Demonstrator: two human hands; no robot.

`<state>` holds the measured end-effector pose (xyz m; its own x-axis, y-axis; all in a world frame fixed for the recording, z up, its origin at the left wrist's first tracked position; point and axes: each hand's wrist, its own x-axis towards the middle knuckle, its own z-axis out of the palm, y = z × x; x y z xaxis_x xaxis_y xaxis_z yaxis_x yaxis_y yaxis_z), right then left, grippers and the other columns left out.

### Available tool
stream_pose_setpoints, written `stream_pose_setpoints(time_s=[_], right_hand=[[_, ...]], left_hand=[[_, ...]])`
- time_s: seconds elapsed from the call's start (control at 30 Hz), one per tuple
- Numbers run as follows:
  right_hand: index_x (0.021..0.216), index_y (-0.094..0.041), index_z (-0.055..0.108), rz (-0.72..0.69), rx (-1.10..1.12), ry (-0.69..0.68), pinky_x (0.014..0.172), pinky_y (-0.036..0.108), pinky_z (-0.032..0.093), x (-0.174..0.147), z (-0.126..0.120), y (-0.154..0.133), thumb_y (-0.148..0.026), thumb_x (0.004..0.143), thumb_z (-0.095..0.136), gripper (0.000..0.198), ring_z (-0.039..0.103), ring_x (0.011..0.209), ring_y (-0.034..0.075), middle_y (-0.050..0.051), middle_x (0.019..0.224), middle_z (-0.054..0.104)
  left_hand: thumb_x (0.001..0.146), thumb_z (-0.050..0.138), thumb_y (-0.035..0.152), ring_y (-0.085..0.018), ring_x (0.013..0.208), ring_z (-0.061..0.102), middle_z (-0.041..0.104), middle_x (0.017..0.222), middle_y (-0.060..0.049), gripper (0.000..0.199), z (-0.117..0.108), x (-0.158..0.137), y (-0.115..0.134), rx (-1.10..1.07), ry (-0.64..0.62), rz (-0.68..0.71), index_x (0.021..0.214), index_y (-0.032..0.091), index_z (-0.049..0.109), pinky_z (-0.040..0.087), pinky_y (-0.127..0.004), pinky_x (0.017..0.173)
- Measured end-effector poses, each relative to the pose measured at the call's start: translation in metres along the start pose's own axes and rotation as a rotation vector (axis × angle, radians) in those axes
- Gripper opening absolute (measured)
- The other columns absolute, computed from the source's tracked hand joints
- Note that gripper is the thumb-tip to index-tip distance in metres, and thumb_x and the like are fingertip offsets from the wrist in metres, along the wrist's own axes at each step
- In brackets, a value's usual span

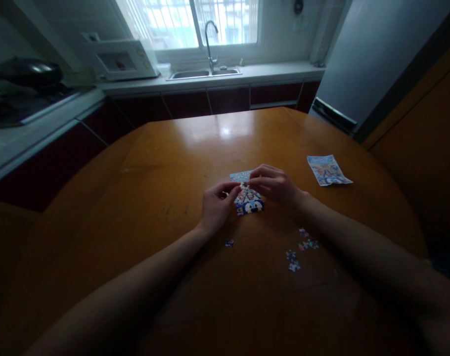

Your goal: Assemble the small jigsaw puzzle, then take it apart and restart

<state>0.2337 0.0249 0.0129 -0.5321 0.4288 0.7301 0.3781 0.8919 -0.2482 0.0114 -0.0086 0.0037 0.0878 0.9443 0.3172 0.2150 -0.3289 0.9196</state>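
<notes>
A small, colourful jigsaw puzzle (251,205), partly put together, lies on the wooden table, with a blue cartoon face along its near edge. My left hand (219,205) is at its left side, thumb and forefinger pinched together over its middle. From the right, my right hand (275,184) reaches over the puzzle with bent fingers, its fingertips almost meeting the left ones. A small pale puzzle piece (244,185) shows between the fingertips of both hands. Fingers hide part of the puzzle. One loose dark piece (229,243) rests nearer me, below my left hand.
Several loose puzzle pieces (293,259) lie near my right forearm. A creased printed picture sheet (328,170) is at the right of the table (165,163). Beyond stand a counter with a sink (191,74), a microwave (121,62) and a fridge (373,54).
</notes>
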Motion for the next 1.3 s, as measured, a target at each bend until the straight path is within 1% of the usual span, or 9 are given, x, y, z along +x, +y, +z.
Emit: stream_pose_setpoints(time_s=[0.13, 0.23, 0.33, 0.43, 0.57, 0.7, 0.93, 1.13, 1.3], right_hand=[[0.09, -0.024, 0.075, 0.198, 0.045, 0.076, 0.075, 0.035, 0.055, -0.011, -0.012, 0.028, -0.03, 0.096, 0.066, 0.013, 0.065, 0.086, 0.018, 0.006, 0.093, 0.069], [0.084, -0.023, 0.077, 0.274, 0.046, 0.032, 0.073, 0.035, 0.054, -0.018, -0.018, 0.043, -0.033, 0.093, 0.068, 0.016, 0.065, 0.083, 0.019, 0.006, 0.091, 0.07], [0.083, -0.023, 0.078, 0.268, 0.079, -0.079, 0.072, 0.035, 0.053, -0.02, -0.016, 0.046, -0.032, 0.092, 0.069, 0.016, 0.064, 0.081, 0.019, 0.007, 0.09, 0.071], [0.082, -0.024, 0.079, 0.269, 0.069, -0.175, 0.074, 0.035, 0.052, -0.019, -0.013, 0.043, -0.032, 0.093, 0.067, 0.018, 0.063, 0.082, 0.019, 0.007, 0.091, 0.071], [0.082, -0.024, 0.079, 0.293, 0.032, -0.214, 0.077, 0.035, 0.051, -0.02, -0.011, 0.043, -0.034, 0.094, 0.065, 0.021, 0.062, 0.084, 0.019, 0.007, 0.093, 0.071], [0.084, -0.025, 0.079, 0.296, 0.009, -0.22, 0.079, 0.034, 0.05, -0.022, -0.009, 0.046, -0.035, 0.095, 0.065, 0.021, 0.061, 0.086, 0.019, 0.007, 0.093, 0.071], [0.083, -0.024, 0.079, 0.284, -0.016, -0.208, 0.077, 0.035, 0.051, -0.02, -0.008, 0.044, -0.03, 0.093, 0.066, 0.018, 0.062, 0.083, 0.019, 0.007, 0.093, 0.071], [0.086, -0.025, 0.08, 0.256, -0.08, -0.264, 0.078, 0.035, 0.051, -0.019, -0.009, 0.044, -0.025, 0.095, 0.063, 0.019, 0.062, 0.086, 0.019, 0.006, 0.094, 0.07], [0.085, -0.024, 0.079, 0.265, -0.087, -0.28, 0.078, 0.035, 0.051, -0.019, -0.01, 0.042, -0.02, 0.094, 0.061, 0.021, 0.062, 0.086, 0.02, 0.008, 0.095, 0.068]], left_hand=[[0.09, 0.067, 0.022, -0.01, 0.064, 0.061, 0.074, 0.088, -0.003, 0.017, 0.002, -0.001, -0.001, 0.092, -0.039, 0.058, 0.105, 0.018, 0.074, 0.049, -0.021, 0.056], [0.092, 0.062, 0.016, -0.011, 0.067, 0.063, 0.073, 0.09, -0.003, 0.018, 0.003, -0.004, -0.001, 0.157, -0.092, 0.099, 0.107, 0.019, 0.072, 0.052, -0.023, 0.059], [0.09, 0.061, 0.011, -0.019, 0.092, 0.068, 0.074, 0.103, -0.006, 0.022, 0.003, -0.007, -0.003, 0.314, -0.157, 0.195, 0.107, 0.02, 0.072, 0.058, -0.035, 0.084], [0.088, 0.062, 0.007, -0.024, 0.119, 0.062, 0.071, 0.122, -0.007, 0.029, 0.004, -0.009, -0.005, 0.452, -0.232, 0.288, 0.111, 0.021, 0.072, 0.05, -0.048, 0.108], [0.09, 0.062, 0.011, -0.027, 0.134, 0.054, 0.065, 0.138, -0.008, 0.031, 0.004, -0.011, -0.008, 0.552, -0.297, 0.276, 0.119, 0.019, 0.07, 0.043, -0.052, 0.118], [0.093, 0.06, 0.016, -0.027, 0.136, 0.054, 0.064, 0.14, -0.009, 0.032, 0.005, -0.011, -0.006, 0.58, -0.315, 0.258, 0.124, 0.018, 0.068, 0.042, -0.051, 0.119], [0.092, 0.061, 0.017, -0.027, 0.135, 0.054, 0.064, 0.139, -0.009, 0.031, 0.005, -0.011, -0.007, 0.558, -0.311, 0.255, 0.123, 0.018, 0.069, 0.043, -0.052, 0.118], [0.092, 0.062, 0.019, -0.028, 0.135, 0.055, 0.065, 0.138, -0.009, 0.032, 0.004, -0.011, -0.007, 0.53, -0.309, 0.257, 0.124, 0.02, 0.07, 0.043, -0.054, 0.117], [0.093, 0.062, 0.019, -0.028, 0.135, 0.055, 0.064, 0.139, -0.01, 0.033, 0.004, -0.011, -0.007, 0.533, -0.316, 0.244, 0.125, 0.019, 0.07, 0.043, -0.053, 0.118]])
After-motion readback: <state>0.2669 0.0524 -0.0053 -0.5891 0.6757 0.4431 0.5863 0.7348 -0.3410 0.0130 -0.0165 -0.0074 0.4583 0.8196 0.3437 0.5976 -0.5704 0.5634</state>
